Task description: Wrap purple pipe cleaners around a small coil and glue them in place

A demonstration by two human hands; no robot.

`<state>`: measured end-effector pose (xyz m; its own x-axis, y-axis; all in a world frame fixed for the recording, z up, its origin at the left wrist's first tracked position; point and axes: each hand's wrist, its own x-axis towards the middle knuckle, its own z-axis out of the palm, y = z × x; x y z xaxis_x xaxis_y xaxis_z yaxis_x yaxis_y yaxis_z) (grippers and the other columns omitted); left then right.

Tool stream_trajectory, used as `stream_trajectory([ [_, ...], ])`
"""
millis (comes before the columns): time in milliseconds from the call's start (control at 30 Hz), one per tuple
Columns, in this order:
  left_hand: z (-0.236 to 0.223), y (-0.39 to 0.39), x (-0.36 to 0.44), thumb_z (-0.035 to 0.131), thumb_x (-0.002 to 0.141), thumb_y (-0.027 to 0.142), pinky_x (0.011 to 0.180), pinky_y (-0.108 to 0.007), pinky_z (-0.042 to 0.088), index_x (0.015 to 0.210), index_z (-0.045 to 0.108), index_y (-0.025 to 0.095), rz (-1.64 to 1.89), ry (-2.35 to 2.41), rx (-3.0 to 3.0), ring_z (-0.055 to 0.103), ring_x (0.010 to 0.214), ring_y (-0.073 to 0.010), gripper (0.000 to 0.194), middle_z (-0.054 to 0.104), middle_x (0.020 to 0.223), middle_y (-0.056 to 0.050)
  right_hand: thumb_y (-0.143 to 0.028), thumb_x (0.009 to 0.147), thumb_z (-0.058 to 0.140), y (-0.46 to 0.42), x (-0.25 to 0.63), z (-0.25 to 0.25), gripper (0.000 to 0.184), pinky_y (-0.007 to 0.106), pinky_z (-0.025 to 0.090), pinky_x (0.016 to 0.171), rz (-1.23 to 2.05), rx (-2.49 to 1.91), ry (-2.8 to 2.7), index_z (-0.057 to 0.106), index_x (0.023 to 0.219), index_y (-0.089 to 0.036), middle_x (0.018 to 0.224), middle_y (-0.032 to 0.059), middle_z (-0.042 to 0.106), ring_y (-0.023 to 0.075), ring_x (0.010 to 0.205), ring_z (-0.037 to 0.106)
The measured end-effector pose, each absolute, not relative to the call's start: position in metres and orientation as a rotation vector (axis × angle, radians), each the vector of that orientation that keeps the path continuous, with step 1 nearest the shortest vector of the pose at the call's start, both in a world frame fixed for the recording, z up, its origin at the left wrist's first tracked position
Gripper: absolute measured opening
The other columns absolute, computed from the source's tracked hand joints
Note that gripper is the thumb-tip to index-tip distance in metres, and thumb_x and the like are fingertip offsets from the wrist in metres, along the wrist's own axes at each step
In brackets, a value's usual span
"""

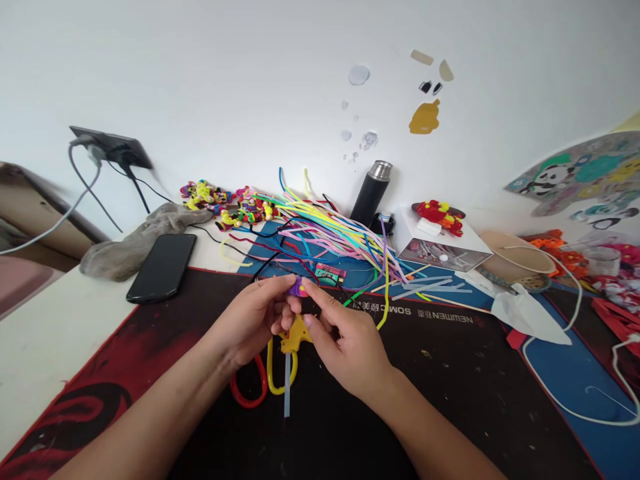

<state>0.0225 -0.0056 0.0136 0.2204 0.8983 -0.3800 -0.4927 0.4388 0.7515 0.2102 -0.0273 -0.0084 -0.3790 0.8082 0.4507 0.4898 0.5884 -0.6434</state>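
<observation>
A small purple fuzzy piece [296,288] with a yellow spot is pinched between the thumb and fingers of my left hand [255,310]. My right hand [350,337] reaches in from the other side; its index fingertip touches the piece, and its thumb stands apart below. Under my hands lies a yellow glue gun [296,333], partly hidden, with a translucent glue stick [287,387] sticking out toward me. Beside it are scissors with one red and one yellow handle [250,393]; their blades are hidden by my left hand.
Behind my hands spreads a pile of coloured pipe cleaners [330,233]. A black thermos [371,193], a white drawer box [440,250] and finished fuzzy figures [205,193] stand along the wall. A phone [163,267] lies left; loose glue sticks [440,285] and a white cable [565,410] lie right.
</observation>
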Motion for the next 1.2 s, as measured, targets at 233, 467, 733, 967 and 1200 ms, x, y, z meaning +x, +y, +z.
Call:
stream_trajectory([
  [233,0.0104,-0.0047,0.0226,0.083,0.083,0.031,0.034,-0.013,0.035,0.063,0.074,0.012,1.063,0.912,0.513,0.054,0.039,-0.0060,0.029,0.068,0.057,-0.003,-0.026,0.109,0.054,-0.0265,0.2101,-0.0091,0.058,0.025,0.047,0.058,0.464,-1.049,-2.155,0.052,0.166,-0.023,0.065,-0.0042,0.069,0.0138,0.052,0.060],
  [467,0.0112,-0.0043,0.0234,0.085,0.081,0.031,0.035,-0.014,0.036,0.064,0.074,0.011,1.093,0.944,0.535,0.054,0.041,-0.0064,0.027,0.069,0.061,-0.003,-0.022,0.110,0.053,-0.0253,0.2134,-0.0127,0.063,0.028,0.054,0.064,0.270,-1.005,-2.237,0.042,0.172,-0.026,0.104,0.0043,0.087,0.0181,0.067,0.075],
  [733,0.0085,-0.0046,0.0217,0.088,0.078,0.037,0.037,-0.015,0.037,0.066,0.076,0.011,1.101,0.953,0.584,0.054,0.043,-0.0070,0.031,0.068,0.061,-0.004,-0.024,0.111,0.053,-0.0252,0.2125,-0.0168,0.057,0.028,0.055,0.064,0.221,-0.990,-2.246,0.048,0.168,-0.021,0.095,0.0041,0.086,0.0179,0.066,0.074],
  [967,0.0078,-0.0026,0.0185,0.091,0.076,0.040,0.038,-0.015,0.038,0.064,0.076,0.012,1.123,0.943,0.622,0.054,0.044,-0.0070,0.035,0.066,0.059,-0.003,-0.021,0.110,0.055,-0.0279,0.2112,-0.0151,0.064,0.029,0.056,0.070,0.292,-0.972,-2.279,0.040,0.172,-0.022,0.098,0.0047,0.086,0.0188,0.073,0.077],
  [1200,0.0128,-0.0030,0.0178,0.089,0.078,0.043,0.040,-0.016,0.038,0.061,0.074,0.013,1.128,0.970,0.683,0.055,0.045,-0.0085,0.037,0.066,0.056,-0.003,-0.026,0.108,0.056,-0.0302,0.2082,-0.0091,0.048,0.027,0.051,0.062,0.397,-0.974,-2.201,0.064,0.154,-0.016,0.072,0.0017,0.077,0.0165,0.057,0.067],
])
